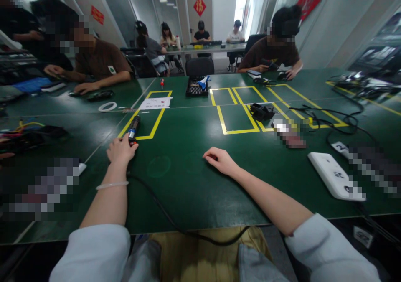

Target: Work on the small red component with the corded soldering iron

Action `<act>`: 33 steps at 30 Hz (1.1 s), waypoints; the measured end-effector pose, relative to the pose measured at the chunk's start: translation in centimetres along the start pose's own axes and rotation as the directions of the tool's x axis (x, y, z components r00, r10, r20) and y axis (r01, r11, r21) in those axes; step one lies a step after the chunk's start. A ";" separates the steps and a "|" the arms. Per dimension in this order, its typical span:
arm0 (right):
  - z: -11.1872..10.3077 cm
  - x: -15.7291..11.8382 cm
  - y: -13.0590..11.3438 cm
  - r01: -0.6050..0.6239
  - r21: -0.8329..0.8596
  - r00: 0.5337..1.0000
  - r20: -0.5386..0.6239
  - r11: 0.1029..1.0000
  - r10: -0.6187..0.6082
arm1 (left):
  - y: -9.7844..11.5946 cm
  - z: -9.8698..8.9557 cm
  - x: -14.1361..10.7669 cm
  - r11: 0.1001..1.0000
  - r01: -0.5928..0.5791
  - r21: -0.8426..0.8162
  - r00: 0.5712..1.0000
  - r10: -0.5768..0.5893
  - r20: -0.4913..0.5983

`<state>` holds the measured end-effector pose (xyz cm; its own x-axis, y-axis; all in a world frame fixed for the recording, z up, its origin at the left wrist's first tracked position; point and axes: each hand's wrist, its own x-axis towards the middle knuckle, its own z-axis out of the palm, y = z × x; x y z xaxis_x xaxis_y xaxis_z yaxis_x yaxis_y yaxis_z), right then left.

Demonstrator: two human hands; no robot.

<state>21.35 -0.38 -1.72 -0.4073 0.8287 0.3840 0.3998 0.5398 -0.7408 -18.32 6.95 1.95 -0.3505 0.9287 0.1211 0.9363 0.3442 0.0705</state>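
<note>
My left hand (121, 149) is at the near end of a yellow taped frame (158, 123). Its fingers are closed round the near end of a dark cylindrical tool with a blue band, which looks like an electric screwdriver (134, 125). An orange bit shows beside the fingertips. A black cord (163, 209) runs from below this hand over the table edge. My right hand (221, 161) rests on the green table (175, 148), fingers loosely curled, with nothing seen in them. A white paper label (155, 103) lies beyond the tool.
A black tray (196, 90) with small parts stands at the far middle. Right of it lie black plastic parts (262, 112) within yellow tape. A white power bank (335, 177) and tangled cables (338, 115) lie at the right. Co-workers sit across the table.
</note>
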 end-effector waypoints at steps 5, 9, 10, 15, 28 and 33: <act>0.0 0.0 0.0 -0.001 0.005 1.000 0.011 1.000 0.001 | -2.0 -0.1 0.1 0.996 0.090 0.006 0.996 -0.090 -0.029; 0.0 -0.1 0.1 -0.006 0.003 1.000 0.017 1.000 0.006 | -1.9 0.4 0.1 0.997 0.061 -0.044 0.990 -0.066 -0.128; 0.0 -0.1 0.1 -0.005 0.003 1.000 0.019 1.000 0.005 | -1.8 0.5 0.1 0.996 0.064 -0.067 0.987 -0.073 -0.145; 0.0 -0.1 0.1 -0.001 -0.005 1.000 0.030 1.000 0.002 | -1.7 0.6 0.0 0.983 0.091 -0.159 0.981 -0.116 -0.156; 0.2 0.0 0.2 -0.009 0.022 0.999 0.038 1.000 0.008 | 11.0 0.0 -6.8 0.456 -0.396 -0.797 0.736 0.677 0.021; 0.3 -0.1 0.0 -0.002 0.108 0.999 0.053 0.994 -0.004 | 14.9 -0.4 -11.3 0.311 -0.165 -0.936 0.568 0.806 0.168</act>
<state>21.20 -0.53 -1.93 -0.4513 0.8178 0.3571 0.3101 0.5189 -0.7966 -0.46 1.52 2.06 0.5595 0.8279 -0.0403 0.3264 -0.1754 0.9288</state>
